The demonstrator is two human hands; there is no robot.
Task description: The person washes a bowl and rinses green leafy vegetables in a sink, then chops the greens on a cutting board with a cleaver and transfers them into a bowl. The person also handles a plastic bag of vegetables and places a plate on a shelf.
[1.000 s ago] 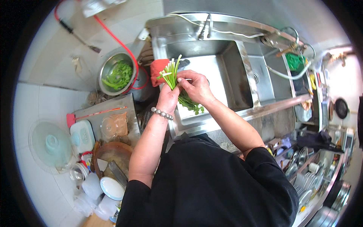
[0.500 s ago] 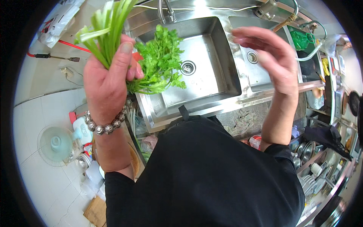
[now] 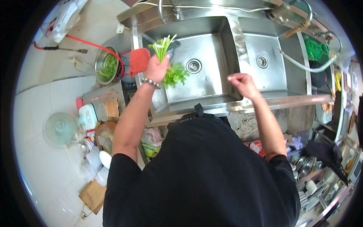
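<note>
My left hand (image 3: 157,69), wearing a beaded bracelet, is closed around a bunch of leafy celery (image 3: 176,75) over the left side of the large sink basin (image 3: 204,81). Pale green stalks rise above the fist, and the leaves hang out on the right, toward the drain. My right hand (image 3: 244,84) hovers by the basin's near right corner, apart from the celery. Its fingers are curled, with thumb and fingertips drawn together; whatever lies between them, if anything, is too small to make out.
Left of the sink, a metal bowl (image 3: 107,67) holds green leaves beside a red cloth (image 3: 139,61) and a red hose. A smaller basin (image 3: 262,77) adjoins on the right, with a pale hose (image 3: 308,67) curving over it. A faucet (image 3: 177,13) stands behind the large basin.
My left hand has lowered the celery and moved it right, over the basin. The right hand came down toward the near rim, its spread fingers curling in. The metal bowl came into view.
</note>
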